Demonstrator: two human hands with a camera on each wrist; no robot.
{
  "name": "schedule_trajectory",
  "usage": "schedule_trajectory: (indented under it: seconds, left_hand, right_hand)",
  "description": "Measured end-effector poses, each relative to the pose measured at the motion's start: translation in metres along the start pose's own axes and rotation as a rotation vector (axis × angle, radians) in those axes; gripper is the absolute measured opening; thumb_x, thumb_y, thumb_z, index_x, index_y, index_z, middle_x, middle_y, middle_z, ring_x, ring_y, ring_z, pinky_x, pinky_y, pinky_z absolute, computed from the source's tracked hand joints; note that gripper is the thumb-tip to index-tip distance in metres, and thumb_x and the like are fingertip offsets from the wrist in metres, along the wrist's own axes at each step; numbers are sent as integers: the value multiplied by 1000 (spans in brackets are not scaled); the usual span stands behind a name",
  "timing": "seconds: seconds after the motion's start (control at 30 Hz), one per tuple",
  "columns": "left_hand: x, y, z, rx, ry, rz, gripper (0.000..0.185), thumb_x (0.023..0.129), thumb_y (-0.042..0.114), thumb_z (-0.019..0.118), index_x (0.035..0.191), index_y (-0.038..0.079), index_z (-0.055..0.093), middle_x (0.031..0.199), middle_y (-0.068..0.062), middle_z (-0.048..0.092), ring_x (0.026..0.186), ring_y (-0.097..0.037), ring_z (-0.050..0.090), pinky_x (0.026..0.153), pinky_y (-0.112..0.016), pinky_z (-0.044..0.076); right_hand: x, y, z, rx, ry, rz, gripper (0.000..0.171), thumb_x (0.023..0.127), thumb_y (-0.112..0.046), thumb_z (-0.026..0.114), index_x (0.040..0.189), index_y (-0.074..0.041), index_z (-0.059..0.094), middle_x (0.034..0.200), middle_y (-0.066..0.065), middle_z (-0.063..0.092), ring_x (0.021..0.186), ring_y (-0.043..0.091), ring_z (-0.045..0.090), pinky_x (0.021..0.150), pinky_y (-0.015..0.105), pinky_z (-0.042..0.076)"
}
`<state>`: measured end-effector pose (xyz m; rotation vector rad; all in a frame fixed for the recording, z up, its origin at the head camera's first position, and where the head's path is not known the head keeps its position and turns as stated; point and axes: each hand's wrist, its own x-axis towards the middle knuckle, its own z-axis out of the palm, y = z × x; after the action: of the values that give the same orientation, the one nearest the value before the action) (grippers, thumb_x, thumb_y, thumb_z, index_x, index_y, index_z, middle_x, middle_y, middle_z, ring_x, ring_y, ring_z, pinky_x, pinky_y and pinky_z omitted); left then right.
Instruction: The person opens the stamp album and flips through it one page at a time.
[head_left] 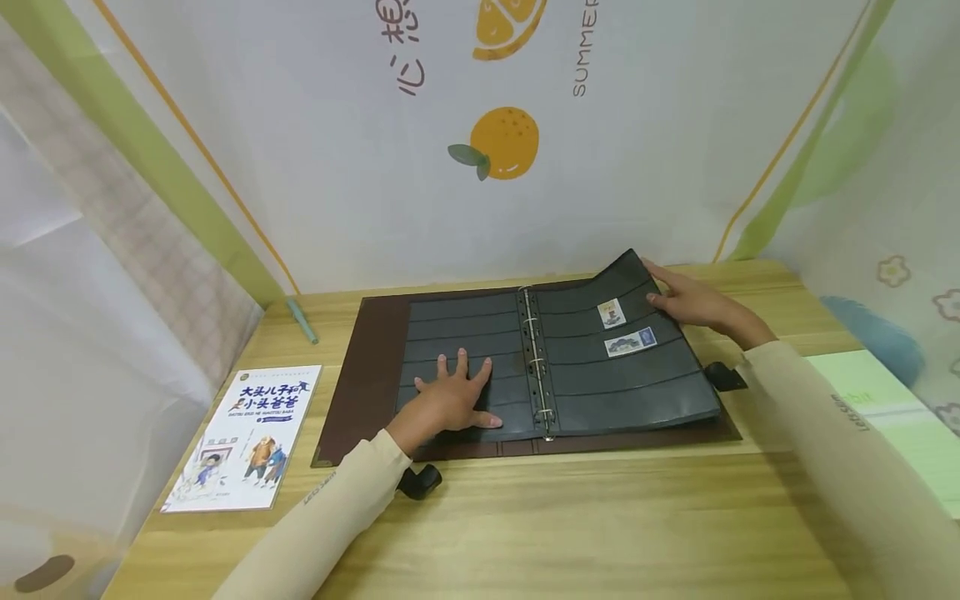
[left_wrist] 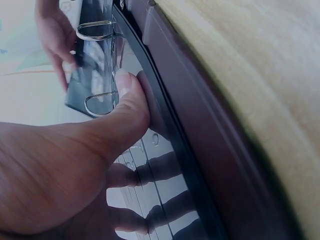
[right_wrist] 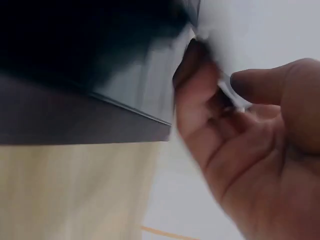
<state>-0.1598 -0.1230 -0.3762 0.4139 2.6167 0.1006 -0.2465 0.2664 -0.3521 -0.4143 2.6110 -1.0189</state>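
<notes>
Fingers of your left hand [head_left: 446, 400] are extended and spread against the left side of the stamp album [head_left: 362, 367], gripping nothing; those of your right hand [head_left: 693, 307] are curled to pinch the far right corner of its right leaf [head_left: 611, 390]. The wooden table [head_left: 570, 525] carries the album's weight, which frees both hands for the pages. Position of the album: unfolded at the far middle of the table, apparently to sit within reach of both hands. Its right leaf is bent upward at the pinched corner; a hold at the outer edge should give good leverage. Its left leaf [head_left: 461, 321] lies flat under your hand, which probably steadies that side. The white book [head_left: 243, 442] sits well apart at left, presumably to leave the album unobstructed. Metal rings [head_left: 535, 362] retain the leaves at the centre and serve as their hinge. A slim green item [head_left: 303, 322] lies at far left. Two stamps [head_left: 612, 313] occupy separate strips of the right leaf, one farther and one nearer, probably to prevent overlap.
</notes>
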Motion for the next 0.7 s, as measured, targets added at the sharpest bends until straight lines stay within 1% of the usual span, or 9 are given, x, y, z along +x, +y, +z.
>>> schedule_trajectory:
  seconds: [0.1,0.2,0.3,0.4,0.47,0.5,0.57,0.63,0.7]
  left_hand:
    - [0,0,-1,4,-6,-10,97,89,60,64,164,27,13,170,-19,1,154,-51,4,110,-80,23]
    - [0,0,-2,11,-12,-16,97,90,60,64,164,27,12,170,-18,0,155,-51,3,110,-79,23]
    - [-1,-1,-2,21,-9,-15,97,90,61,63,164,27,12,170,-18,1,155,-50,4,110,-79,24]
    - [0,-1,-1,27,-7,-12,97,90,62,63,164,27,12,171,-18,1,155,-50,4,110,-79,24]
    - [1,-1,-1,28,-8,-11,97,89,62,63,164,27,12,171,-18,1,155,-49,3,111,-79,23]
    - [1,-2,-1,28,-9,-11,97,89,62,62,164,28,12,171,-17,1,155,-49,3,111,-78,23]
    - [2,-2,-1,30,-10,-10,97,89,63,62,164,28,12,171,-17,0,155,-48,3,111,-78,23]
    - [2,-2,-1,33,-11,-8,97,89,63,62,164,29,11,171,-16,0,155,-48,2,111,-78,23]
    - [3,-3,-1,35,-11,-6,97,89,64,62,164,29,10,171,-16,-1,155,-48,2,111,-78,23]
  right_hand:
    - [0,-9,-12,129,4,20,70,111,-27,38,163,-15,-7,131,30,62,97,16,72,86,37,58]
    - [3,-22,-21,232,46,42,70,110,-36,40,164,-17,0,107,4,73,71,-3,63,70,25,56]
    - [6,-36,-24,327,106,48,68,109,-38,40,165,-16,6,72,-16,66,44,0,47,46,25,45]
    - [11,-52,-22,383,159,45,66,109,-38,42,164,-17,13,55,-17,56,33,4,31,39,26,37]
    - [14,-64,-20,421,181,29,67,108,-39,43,164,-16,15,64,-17,58,41,-1,44,48,23,48]
    - [16,-70,-19,433,198,22,66,108,-39,43,164,-15,16,78,-14,66,43,-2,44,51,22,48]
    - [19,-82,-16,466,233,8,66,108,-38,43,163,-15,17,113,-3,72,57,-5,58,62,20,54]
    - [22,-94,-14,484,276,-5,65,108,-38,43,163,-15,19,145,8,57,76,-7,66,68,19,56]
    - [26,-104,-12,487,321,-1,63,107,-37,43,162,-16,23,157,17,44,78,-6,65,68,17,55]
